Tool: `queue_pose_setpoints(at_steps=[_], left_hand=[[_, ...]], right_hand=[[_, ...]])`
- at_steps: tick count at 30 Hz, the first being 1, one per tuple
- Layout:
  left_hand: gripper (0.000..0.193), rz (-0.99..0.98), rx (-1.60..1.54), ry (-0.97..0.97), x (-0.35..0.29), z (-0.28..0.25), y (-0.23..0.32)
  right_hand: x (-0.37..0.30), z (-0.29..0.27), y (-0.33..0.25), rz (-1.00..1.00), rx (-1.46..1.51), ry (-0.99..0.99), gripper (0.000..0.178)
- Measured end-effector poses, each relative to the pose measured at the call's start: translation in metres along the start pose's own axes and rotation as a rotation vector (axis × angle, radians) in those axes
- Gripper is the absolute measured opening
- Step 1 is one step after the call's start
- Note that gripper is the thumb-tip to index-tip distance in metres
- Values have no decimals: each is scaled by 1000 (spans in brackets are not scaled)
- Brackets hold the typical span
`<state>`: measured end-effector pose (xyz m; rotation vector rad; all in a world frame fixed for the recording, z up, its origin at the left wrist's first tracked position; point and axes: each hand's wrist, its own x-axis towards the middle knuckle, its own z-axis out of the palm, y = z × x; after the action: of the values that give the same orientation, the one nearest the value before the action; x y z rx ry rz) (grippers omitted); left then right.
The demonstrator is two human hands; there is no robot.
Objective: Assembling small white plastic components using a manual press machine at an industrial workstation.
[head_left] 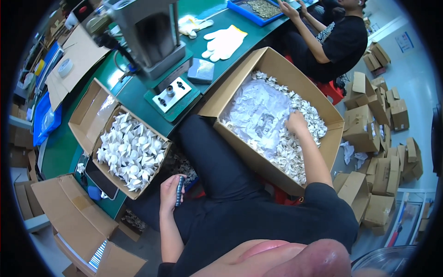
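My left hand (169, 193) is closed around a short dark ribbed rod (179, 191), which looks like a stack of small rings, held above my lap. To the right, my right hand (296, 123) reaches into a large open carton (330, 154), its fingers curled down at the edge of a crumpled clear plastic bag (258, 108). Whatever those fingers grip is hidden. Around and under the bag lie many small white pointed, petal-like parts (288, 164). A smaller carton (83, 122) on my left is heaped with larger white pointed parts (131, 150).
A bench press (150, 37) with a metal fixture (173, 94) stands on the green table (194, 9). White gloves (224, 42) and a grey pedal-like block (200, 70) lie nearby. Another person (341, 46) sits at far right by a blue tray (258, 18). Cartons (362, 124) pile up on the right.
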<state>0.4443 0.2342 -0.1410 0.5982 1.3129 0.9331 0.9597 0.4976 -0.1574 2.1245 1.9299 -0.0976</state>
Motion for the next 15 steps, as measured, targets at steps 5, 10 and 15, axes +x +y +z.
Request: queue_pose_setpoints(at_steps=[5,10,15], left_hand=[[40,-66,3,14,-1,-7,3],[42,-109,-25,27,1,-7,3],[44,-86,-29,43,3,-7,3]], right_hand=[[-26,17,15,-92,-41,158,31],[-34,18,19,-144,61,286,21],[-31,12,12,-98,213,211,23]])
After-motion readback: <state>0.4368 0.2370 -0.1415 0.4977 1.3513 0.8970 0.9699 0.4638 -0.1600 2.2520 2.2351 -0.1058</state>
